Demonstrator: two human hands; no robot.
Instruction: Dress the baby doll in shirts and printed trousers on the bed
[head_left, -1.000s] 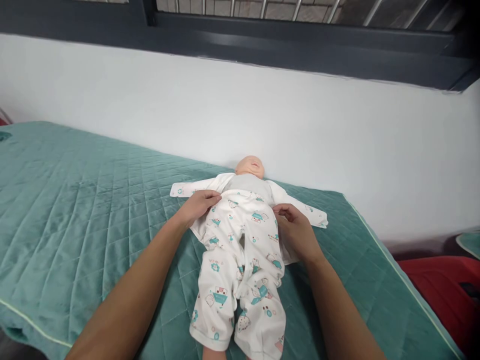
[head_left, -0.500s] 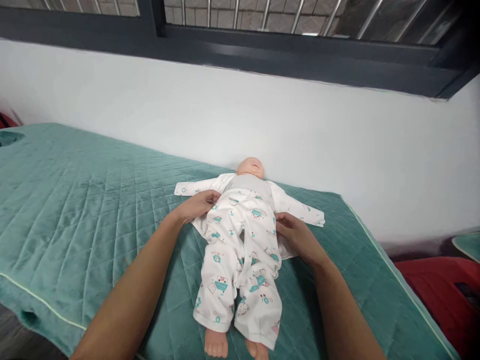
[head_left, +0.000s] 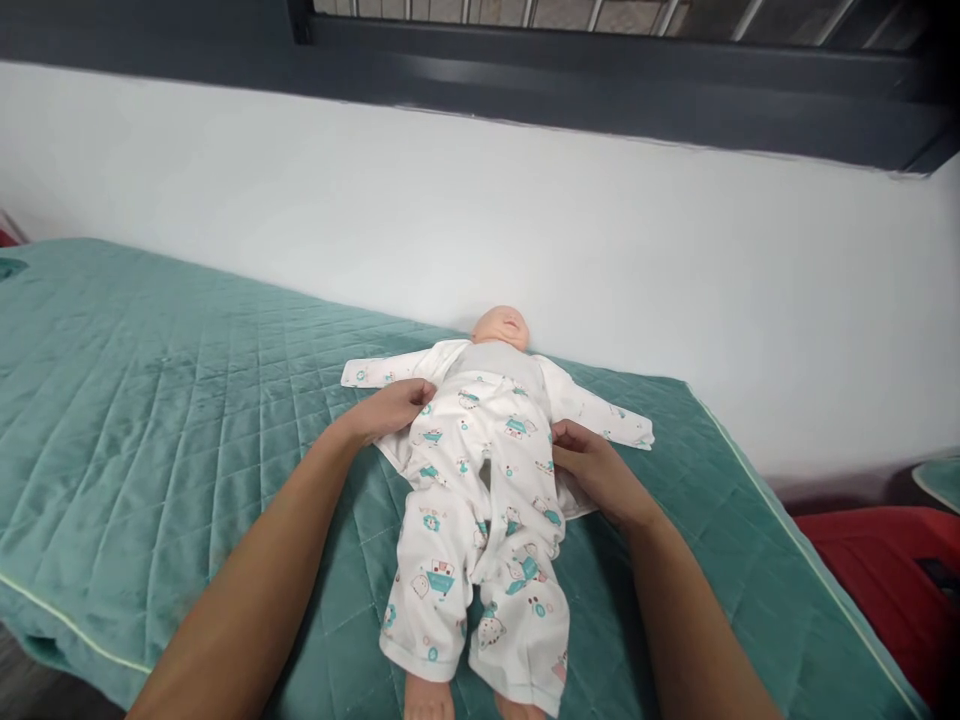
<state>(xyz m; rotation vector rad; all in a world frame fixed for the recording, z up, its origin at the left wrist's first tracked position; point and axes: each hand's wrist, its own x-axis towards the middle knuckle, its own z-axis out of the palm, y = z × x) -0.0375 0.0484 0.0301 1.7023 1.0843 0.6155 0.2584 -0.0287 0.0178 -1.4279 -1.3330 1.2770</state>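
Observation:
A baby doll [head_left: 501, 327] lies on its back, head toward the wall, in a white jacket [head_left: 592, 410] spread out at both sides over a grey top. White printed pants [head_left: 480, 440] reach up to its belly, and bare feet stick out of the cuffs. At the waist's left side my left hand [head_left: 397, 405] is closed, its fingertips pinching the edge of the pants. On the opposite side, slightly lower, my right hand [head_left: 592, 465] has thumb and forefinger closed at the pants' side, above the jacket flap. Its other fingers are partly hidden.
The doll rests on a green quilted bed cover [head_left: 187, 400] with a pale piped edge. Behind it rises a white wall [head_left: 450, 210] below a dark window frame [head_left: 525, 90] with metal bars. A red object [head_left: 885, 560] stands beyond the right edge.
The view has tilted slightly downward, so less of the window shows. Both hands stay at the doll's sides, with hardly any movement; the pants look almost the same.

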